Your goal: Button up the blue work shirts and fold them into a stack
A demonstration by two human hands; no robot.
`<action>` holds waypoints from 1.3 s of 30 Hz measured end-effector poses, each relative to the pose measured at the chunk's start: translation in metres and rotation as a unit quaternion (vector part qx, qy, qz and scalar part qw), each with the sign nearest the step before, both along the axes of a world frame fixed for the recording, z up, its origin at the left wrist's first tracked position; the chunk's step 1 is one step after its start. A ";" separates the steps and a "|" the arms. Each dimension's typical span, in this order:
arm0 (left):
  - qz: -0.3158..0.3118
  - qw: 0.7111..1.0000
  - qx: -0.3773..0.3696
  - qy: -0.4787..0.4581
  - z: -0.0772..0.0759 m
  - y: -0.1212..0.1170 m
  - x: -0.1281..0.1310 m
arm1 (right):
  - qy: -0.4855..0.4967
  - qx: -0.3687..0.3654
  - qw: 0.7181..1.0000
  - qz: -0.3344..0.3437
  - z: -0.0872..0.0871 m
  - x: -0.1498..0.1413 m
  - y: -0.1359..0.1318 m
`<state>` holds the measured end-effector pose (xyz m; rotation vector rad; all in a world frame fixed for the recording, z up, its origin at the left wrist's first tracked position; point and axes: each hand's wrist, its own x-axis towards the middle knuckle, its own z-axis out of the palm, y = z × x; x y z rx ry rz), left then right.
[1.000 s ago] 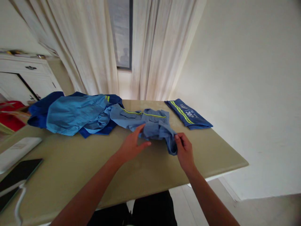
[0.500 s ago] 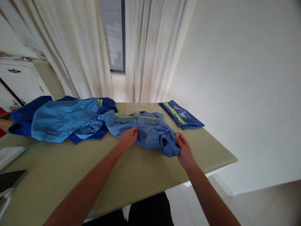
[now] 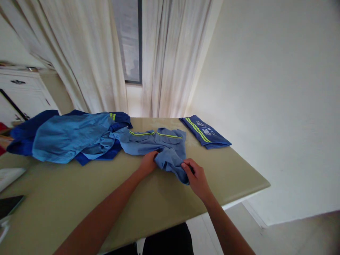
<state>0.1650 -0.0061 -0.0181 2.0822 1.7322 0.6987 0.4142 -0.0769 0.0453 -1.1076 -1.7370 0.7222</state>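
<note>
A blue work shirt (image 3: 143,144) with yellow-green piping over two chest pockets lies partly folded on the table. My left hand (image 3: 148,162) is closed on its near edge, the fingertips hidden by cloth. Pinched in my right hand (image 3: 195,176) is the loose end of the bunched part, seemingly a sleeve, held toward the table's front. The shirt's far left end touches a heap of garments, with a lighter blue one (image 3: 71,136) on top of dark blue ones (image 3: 20,139).
A folded navy garment (image 3: 208,132) with a yellow-green stripe and white print lies at the table's back right. At the left edge of the table (image 3: 66,198) are a white object (image 3: 10,176) and a dark flat device (image 3: 10,205). Curtains (image 3: 175,60) hang behind.
My right hand has drawn the shirt's loose end leftward and nearer to me, folding it over the body. My left hand has shifted slightly right and stays on the near edge.
</note>
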 end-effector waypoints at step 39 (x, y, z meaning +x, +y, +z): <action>-0.045 0.979 -0.186 0.076 0.024 -0.141 -0.129 | -0.325 0.116 0.920 -0.186 -0.079 0.104 -0.028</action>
